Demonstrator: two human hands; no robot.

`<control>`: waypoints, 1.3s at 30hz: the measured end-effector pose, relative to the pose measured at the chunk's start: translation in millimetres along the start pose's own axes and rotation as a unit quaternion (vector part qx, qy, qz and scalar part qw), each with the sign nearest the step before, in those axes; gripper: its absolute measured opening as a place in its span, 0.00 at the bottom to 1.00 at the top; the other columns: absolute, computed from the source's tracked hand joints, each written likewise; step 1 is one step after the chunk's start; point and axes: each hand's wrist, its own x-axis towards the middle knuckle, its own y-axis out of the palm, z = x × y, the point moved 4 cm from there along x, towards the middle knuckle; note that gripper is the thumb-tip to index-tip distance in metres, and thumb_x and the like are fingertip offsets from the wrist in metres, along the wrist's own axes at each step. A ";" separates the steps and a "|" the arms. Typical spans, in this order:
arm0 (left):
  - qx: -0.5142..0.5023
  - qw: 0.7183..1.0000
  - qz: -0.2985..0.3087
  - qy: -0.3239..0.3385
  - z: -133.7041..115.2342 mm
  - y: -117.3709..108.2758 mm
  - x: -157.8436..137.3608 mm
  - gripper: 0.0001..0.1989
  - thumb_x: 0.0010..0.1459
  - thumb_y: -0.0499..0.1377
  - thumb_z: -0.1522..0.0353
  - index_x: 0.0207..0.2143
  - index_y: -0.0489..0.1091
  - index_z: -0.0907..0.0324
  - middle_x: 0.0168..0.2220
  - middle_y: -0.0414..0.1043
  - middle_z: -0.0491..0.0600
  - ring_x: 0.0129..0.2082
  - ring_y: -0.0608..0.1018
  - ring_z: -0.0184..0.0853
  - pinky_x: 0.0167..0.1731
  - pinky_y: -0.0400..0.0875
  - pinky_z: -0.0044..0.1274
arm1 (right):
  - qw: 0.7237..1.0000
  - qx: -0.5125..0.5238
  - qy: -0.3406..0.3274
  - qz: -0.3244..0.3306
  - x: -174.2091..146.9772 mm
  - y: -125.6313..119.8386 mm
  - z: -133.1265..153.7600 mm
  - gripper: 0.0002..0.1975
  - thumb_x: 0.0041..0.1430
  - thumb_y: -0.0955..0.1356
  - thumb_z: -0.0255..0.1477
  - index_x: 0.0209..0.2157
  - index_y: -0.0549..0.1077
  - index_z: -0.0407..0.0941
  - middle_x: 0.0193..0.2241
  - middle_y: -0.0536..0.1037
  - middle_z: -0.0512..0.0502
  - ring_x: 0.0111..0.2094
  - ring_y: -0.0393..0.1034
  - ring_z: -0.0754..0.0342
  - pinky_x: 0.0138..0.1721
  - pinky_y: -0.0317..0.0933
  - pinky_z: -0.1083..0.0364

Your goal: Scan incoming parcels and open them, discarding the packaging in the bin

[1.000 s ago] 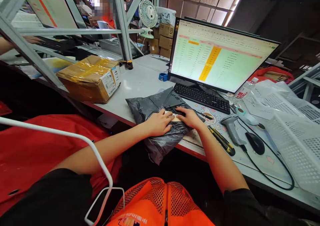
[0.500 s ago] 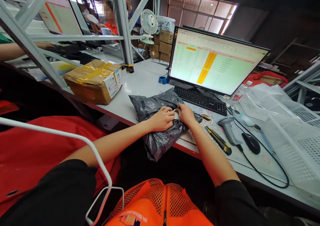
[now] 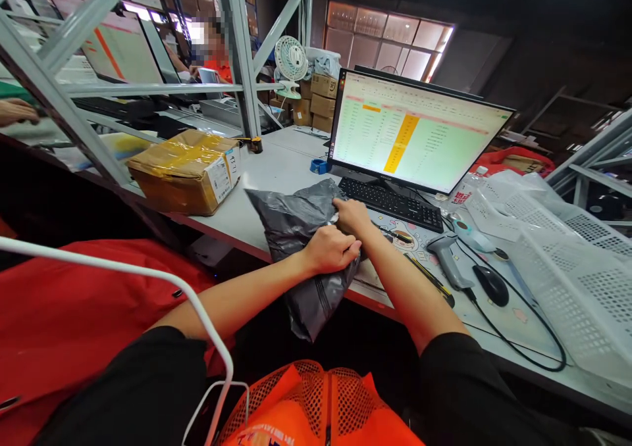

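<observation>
Bag (image 3: 293, 229): grey, contents hidden | hands (image 3: 328, 250) gripping it | carton (image 3: 180, 173): taped

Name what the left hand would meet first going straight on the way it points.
Most likely the right wrist, just beyond the left hand; the depth between them is unclear.

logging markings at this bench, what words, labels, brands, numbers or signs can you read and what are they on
"377", apparently, handwritten on the taped box; first digit unclear
"SF", probably, on a background carton
Too small or blurred: monitor screen and bezel, shipping label print, bottle label, vest print, grey bag marks
</observation>
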 end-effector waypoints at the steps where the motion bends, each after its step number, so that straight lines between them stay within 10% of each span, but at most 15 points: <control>1: -0.005 1.000 0.011 -0.013 -7.1 -5.1 -4.7 0.25 0.74 0.46 0.62 0.26 0.71 0.57 0.24 0.76 0.51 0.26 0.78 0.38 0.35 0.70 0.31 | 1.000 -0.002 0.019 -0.011 5.0 -2.7 -9.2 0.18 0.73 0.62 0.31 0.59 0.74 0.47 0.50 0.81 0.31 0.53 0.77 0.38 0.51 0.65 0.49; 10: -0.093 0.995 0.021 -0.031 -79.5 -62.1 -109.3 0.22 0.75 0.45 0.65 0.27 0.66 0.55 0.23 0.73 0.47 0.23 0.75 0.36 0.29 0.65 0.31 | 0.993 0.035 0.112 -0.023 30.2 -5.5 -61.2 0.16 0.70 0.64 0.29 0.51 0.80 0.43 0.51 0.81 0.28 0.53 0.77 0.35 0.52 0.68 0.45; 15: -0.125 0.974 0.135 -0.130 -24.7 -72.8 -108.5 0.19 0.75 0.46 0.65 0.32 0.70 0.56 0.27 0.76 0.46 0.25 0.78 0.36 0.28 0.67 0.28 | 0.994 0.066 0.086 -0.009 23.6 -10.1 -40.2 0.15 0.65 0.68 0.27 0.51 0.81 0.44 0.51 0.81 0.31 0.52 0.77 0.37 0.50 0.68 0.48; 18: -0.089 0.974 0.144 -0.154 7.1 -78.5 -66.2 0.16 0.70 0.57 0.64 0.58 0.69 0.57 0.53 0.79 0.55 0.50 0.82 0.42 0.48 0.74 0.30 | 0.994 0.087 0.070 0.020 8.5 -17.9 -32.6 0.13 0.61 0.70 0.23 0.46 0.82 0.42 0.47 0.84 0.33 0.49 0.78 0.41 0.46 0.67 0.53; 23: 0.002 0.950 0.289 -0.122 12.4 -21.6 -5.5 0.61 0.44 0.77 0.52 0.74 0.52 0.61 0.73 0.55 0.72 0.70 0.64 0.65 0.63 0.67 0.46 | 0.989 0.120 0.074 0.049 -29.1 -27.2 -26.0 0.10 0.63 0.72 0.30 0.43 0.82 0.42 0.42 0.85 0.39 0.42 0.79 0.46 0.39 0.66 0.57; 27: -0.042 0.925 0.330 -0.182 26.9 28.8 7.6 0.70 0.40 0.76 0.47 0.77 0.44 0.60 0.76 0.47 0.69 0.73 0.60 0.62 0.68 0.62 0.43 | 0.986 0.123 0.108 0.025 -54.7 -19.6 -16.9 0.12 0.64 0.70 0.29 0.46 0.82 0.43 0.45 0.84 0.38 0.45 0.79 0.44 0.42 0.67 0.56; 34: -0.125 0.929 0.327 -0.120 48.8 27.7 14.7 0.38 0.51 0.72 0.61 0.62 0.70 0.63 0.63 0.74 0.59 0.60 0.77 0.48 0.59 0.71 0.30 | 0.988 0.093 0.108 -0.058 -53.5 -13.5 -22.7 0.15 0.62 0.67 0.25 0.48 0.80 0.46 0.45 0.84 0.39 0.48 0.78 0.42 0.46 0.66 0.54; 39: -0.125 0.945 0.300 0.041 -40.0 -17.0 -24.4 0.18 0.52 0.68 0.66 0.47 0.77 0.55 0.38 0.82 0.51 0.37 0.83 0.45 0.36 0.74 0.27 | 0.989 0.083 0.103 -0.070 -51.3 -9.8 -49.3 0.17 0.62 0.66 0.23 0.48 0.81 0.46 0.43 0.84 0.38 0.44 0.77 0.43 0.43 0.64 0.54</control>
